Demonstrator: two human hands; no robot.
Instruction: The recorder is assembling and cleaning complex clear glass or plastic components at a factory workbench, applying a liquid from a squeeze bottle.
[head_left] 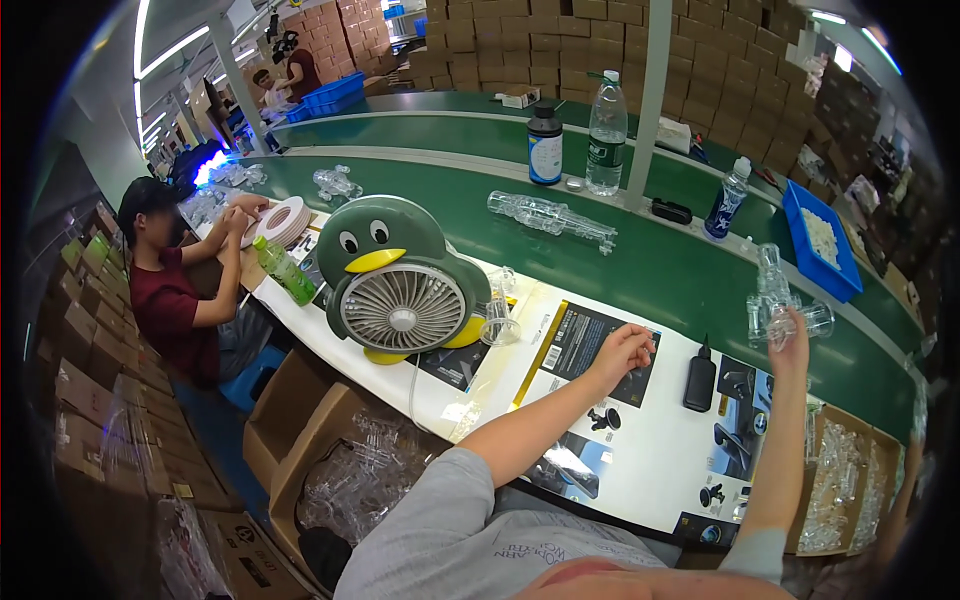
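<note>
My right hand [790,343], reaching out at the right over the belt's near edge, grips a clear plastic fitting with several tube-like arms [772,290]. My left hand [622,354] hovers above the white printed sheet [560,395] with its fingers curled closed; whatever they hold, if anything, is hidden. Between the two hands a black dropper bottle [700,378] rests on the sheet. Left of my left hand, a clear plastic piece [498,322] stands beside a green penguin-shaped fan [400,280].
A green conveyor belt [680,280] carries another clear part [553,217]. Bottles [606,140] stand along its divider, near a blue bin [820,240]. Cartons of clear parts sit at lower left [340,400] and lower right [838,480]. A co-worker [170,290] sits at the left.
</note>
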